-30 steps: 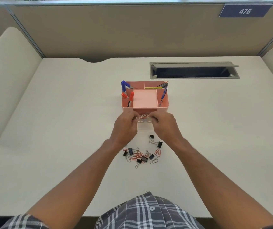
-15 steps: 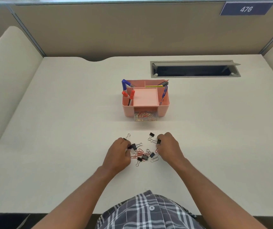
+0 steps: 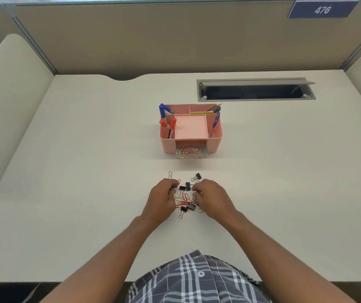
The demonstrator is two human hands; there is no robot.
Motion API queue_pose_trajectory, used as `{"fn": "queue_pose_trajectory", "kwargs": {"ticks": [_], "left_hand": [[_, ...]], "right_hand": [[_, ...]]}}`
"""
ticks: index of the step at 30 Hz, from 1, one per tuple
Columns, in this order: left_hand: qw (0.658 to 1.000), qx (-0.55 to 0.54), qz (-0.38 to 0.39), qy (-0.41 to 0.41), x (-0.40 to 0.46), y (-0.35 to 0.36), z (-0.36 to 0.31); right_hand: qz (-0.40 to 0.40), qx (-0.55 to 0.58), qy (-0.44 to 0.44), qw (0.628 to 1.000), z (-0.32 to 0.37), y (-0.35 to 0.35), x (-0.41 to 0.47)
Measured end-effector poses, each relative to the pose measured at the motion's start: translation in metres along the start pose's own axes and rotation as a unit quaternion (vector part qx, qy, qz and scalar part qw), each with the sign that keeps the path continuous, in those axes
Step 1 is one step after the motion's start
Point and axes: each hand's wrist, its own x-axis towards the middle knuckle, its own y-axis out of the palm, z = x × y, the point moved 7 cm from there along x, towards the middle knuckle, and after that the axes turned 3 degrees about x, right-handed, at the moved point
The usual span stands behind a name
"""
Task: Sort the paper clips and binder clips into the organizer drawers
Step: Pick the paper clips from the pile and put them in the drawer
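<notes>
A pink desk organizer (image 3: 215,139) stands mid-desk. Its clear lower drawer (image 3: 191,153) is pulled out and holds several red and silver paper clips. Nearer to me lies a loose pile of red paper clips (image 3: 184,199) mixed with black binder clips (image 3: 189,207). Another binder clip (image 3: 198,176) sits apart at the pile's far edge. My left hand (image 3: 161,200) curls over the pile's left side and pinches a small black binder clip (image 3: 182,188). My right hand (image 3: 213,199) curls over the right side, its fingertips pinching a second binder clip (image 3: 188,186). The two held clips almost touch.
Blue and red markers (image 3: 162,111), pens and a pencil stand in the organizer's upper compartments. A grey cable slot (image 3: 256,90) with its lid raised is set into the desk at the back right. Beige partition walls enclose the desk on three sides.
One second ago both hands were at the organizer's drawer. They came back to the pile, then drew closer together, each bringing a black binder clip toward the pile's far middle.
</notes>
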Motion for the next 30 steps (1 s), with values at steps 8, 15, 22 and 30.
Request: {"fn": "queue_pose_trajectory", "kwargs": {"ticks": [8,15,22,30], "left_hand": [[0.987,0.162,0.011,0.003,-0.021,-0.012,0.013],[0.984,0.176,0.012,0.013,-0.017,-0.003,0.007],[0.984,0.172,0.037,-0.008,-0.009,0.003,0.01],[0.989,0.136,0.048,-0.029,-0.008,0.007,0.014]], "right_hand": [[-0.03,-0.062,0.011,0.998,0.023,0.023,-0.003],[-0.009,-0.068,0.018,0.998,0.021,0.024,0.005],[0.021,-0.044,0.025,0.999,0.018,0.024,0.008],[0.02,0.03,0.046,0.998,0.011,0.013,0.009]]}}
